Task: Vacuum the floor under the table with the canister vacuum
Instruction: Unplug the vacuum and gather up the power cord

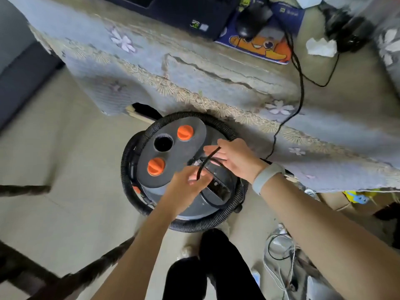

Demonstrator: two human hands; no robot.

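Observation:
The round grey canister vacuum [173, 152] stands on the floor against the table's edge, two orange knobs and a dark port on its lid. Its black ribbed hose [194, 227] is coiled around the body. A thin black cord [206, 162] runs up from the handle area on the lid. My left hand [187, 185] pinches the cord's lower end over the lid. My right hand [232, 158], a pale band on its wrist, holds the cord's upper end between its fingers. The table [216, 79] has a grey flowered cloth with lace trim hanging over its edge.
On the table lie a laptop [177, 11], a mouse [252, 20] on a cartoon mat, a crumpled tissue [321, 47] and a black cable [299, 83] trailing over the edge. Loose cables and a white device [279, 245] sit on the floor at right. Dark chair legs [91, 271] stand lower left.

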